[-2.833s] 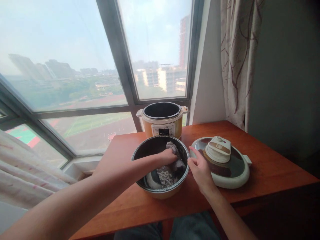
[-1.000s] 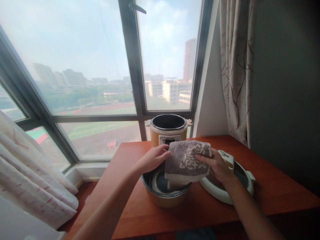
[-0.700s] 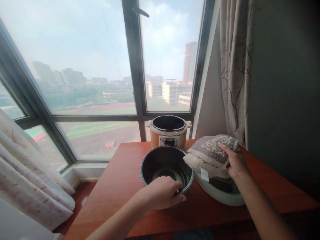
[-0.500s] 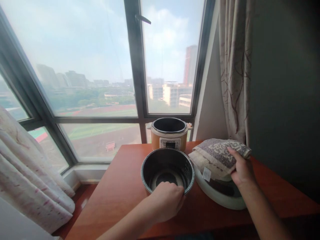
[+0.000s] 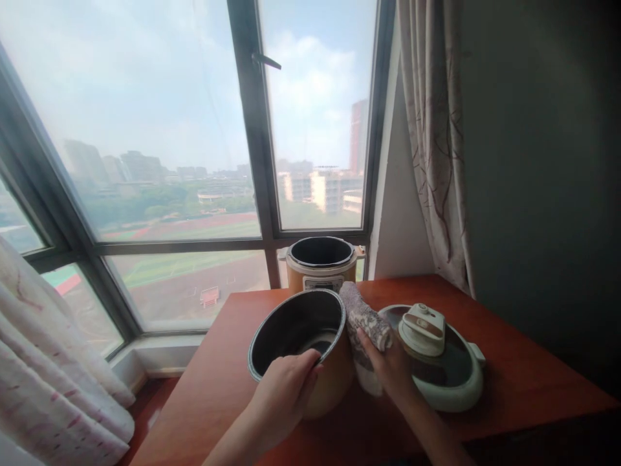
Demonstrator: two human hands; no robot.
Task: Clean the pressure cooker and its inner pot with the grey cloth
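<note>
The left hand [image 5: 284, 395] grips the near rim of the inner pot [image 5: 301, 346], now tipped up off the table [image 5: 509, 369] — half a second ago it sat flat. The right hand [image 5: 388, 366] has brought the towel [image 5: 363, 323] off the lid [image 5: 446, 362] and presses it against the pot's right wall, fingers closed on the cloth.

A home — a room high up in a flat. A wooden table [image 5: 509, 362] stands in a window corner with patterned curtains [image 5: 431, 142] at either side, an electric rice cooker [image 5: 320, 265] sits on it, and the big window [image 5: 194, 129] overlooks a sports field and city blocks — all domestic.
</note>
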